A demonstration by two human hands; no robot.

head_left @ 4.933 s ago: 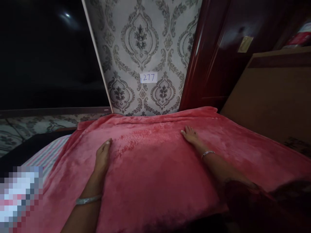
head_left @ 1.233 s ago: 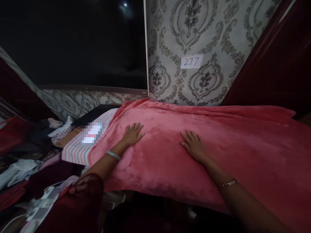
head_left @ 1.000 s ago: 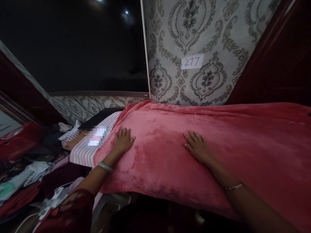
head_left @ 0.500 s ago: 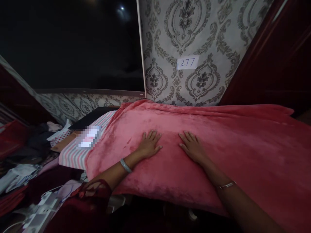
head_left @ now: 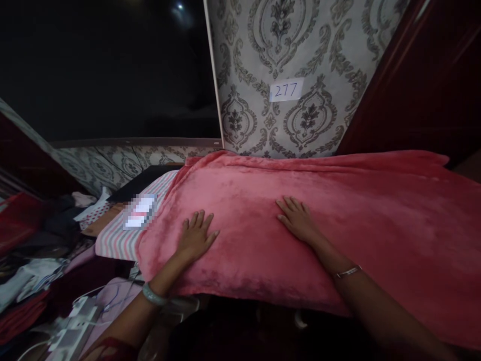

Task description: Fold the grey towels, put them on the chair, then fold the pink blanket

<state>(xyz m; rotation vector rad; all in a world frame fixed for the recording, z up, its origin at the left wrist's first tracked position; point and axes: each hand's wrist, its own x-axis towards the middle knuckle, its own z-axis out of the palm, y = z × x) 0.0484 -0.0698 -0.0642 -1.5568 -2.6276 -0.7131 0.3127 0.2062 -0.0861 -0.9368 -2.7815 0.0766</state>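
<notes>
A: Hands?
B: Left hand (head_left: 196, 236) and right hand (head_left: 296, 219) both flat, fingers spread, pressing the red blanket (head_left: 338, 210) beneath them.
A: Progress?
B: Blanket looks spread smooth; striped cloth (head_left: 114, 238) left of the left hand uncovered.

Single head-worn view, looking forward and down from close above a pink fleece blanket (head_left: 300, 225), tilted a bit, patterned wallpaper (head_left: 285, 45) with a 277 label (head_left: 286, 90) straight ahead, clothes pile (head_left: 33, 250) off left.
</notes>
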